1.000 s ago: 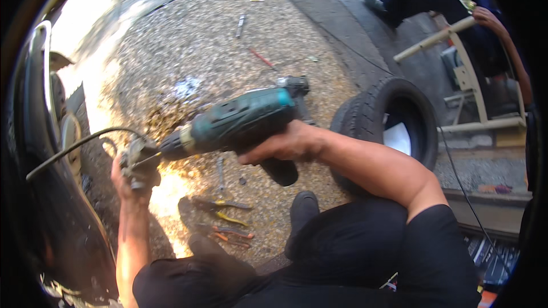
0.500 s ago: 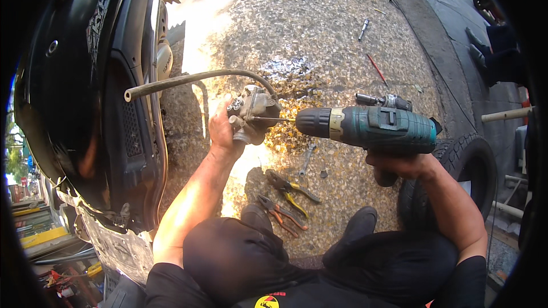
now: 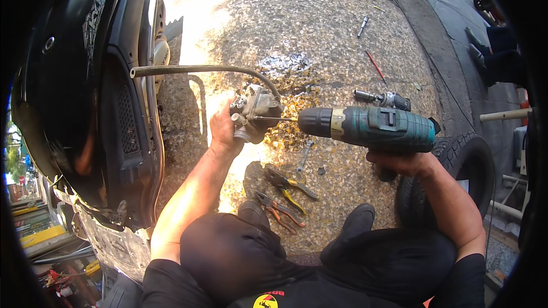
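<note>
My left hand (image 3: 222, 125) grips a dull metal carburetor (image 3: 254, 105) with a dark hose (image 3: 188, 69) curving out to the left. My right hand (image 3: 402, 162) is wrapped round the grip of a teal-and-black drill (image 3: 368, 125), held level and pointing left. A thin bit (image 3: 273, 118) runs from its chuck to the carburetor's side; whether it enters a hole cannot be told. Below lie yellow-handled pliers (image 3: 291, 185), orange-handled pliers (image 3: 279, 211) and a wrench (image 3: 303, 157). A metal air tool (image 3: 391, 101) lies just beyond the drill.
A black vehicle body (image 3: 74, 108) stands close on my left. A tyre (image 3: 474, 174) and pale metal frame (image 3: 505, 115) are at my right, near another person's legs (image 3: 491, 57). A red rod (image 3: 374, 64) and metal extension (image 3: 362, 27) lie farther off.
The view has swung, revealing more of the vehicle. The drill and carburetor, tilted a second ago, are now nearly level. Over the last half second they have barely moved.
</note>
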Available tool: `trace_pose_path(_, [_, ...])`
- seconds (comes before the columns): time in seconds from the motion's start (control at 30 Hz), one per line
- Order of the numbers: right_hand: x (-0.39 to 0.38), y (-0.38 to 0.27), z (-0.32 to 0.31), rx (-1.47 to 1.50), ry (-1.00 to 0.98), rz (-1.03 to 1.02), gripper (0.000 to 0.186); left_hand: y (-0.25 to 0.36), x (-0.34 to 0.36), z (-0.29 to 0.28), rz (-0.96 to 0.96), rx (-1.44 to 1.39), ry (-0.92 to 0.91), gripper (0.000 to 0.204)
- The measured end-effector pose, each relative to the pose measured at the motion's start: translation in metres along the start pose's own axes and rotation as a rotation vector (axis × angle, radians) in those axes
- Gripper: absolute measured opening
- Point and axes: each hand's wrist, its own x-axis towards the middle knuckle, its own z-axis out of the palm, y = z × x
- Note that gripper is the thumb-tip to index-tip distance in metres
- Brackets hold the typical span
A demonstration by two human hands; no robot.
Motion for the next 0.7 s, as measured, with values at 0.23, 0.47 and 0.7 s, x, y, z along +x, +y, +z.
trace_pose_path(0.23, [0.0, 0.008, -0.001, -0.028, 0.012, -0.074, 0.025, -0.004, 0.006, -0.001, -0.045, -0.023, -0.011, 0.029])
trace_pose_path(0.47, [-0.002, 0.011, -0.002, -0.016, 0.005, -0.061, 0.028, -0.004, 0.005, 0.001, -0.04, -0.019, 0.005, 0.029])
trace_pose_path(0.7, [-0.003, 0.01, 0.001, 0.073, 0.014, -0.002, 0.026, -0.002, 0.002, 0.005, -0.056, 0.002, 0.031, 0.027])
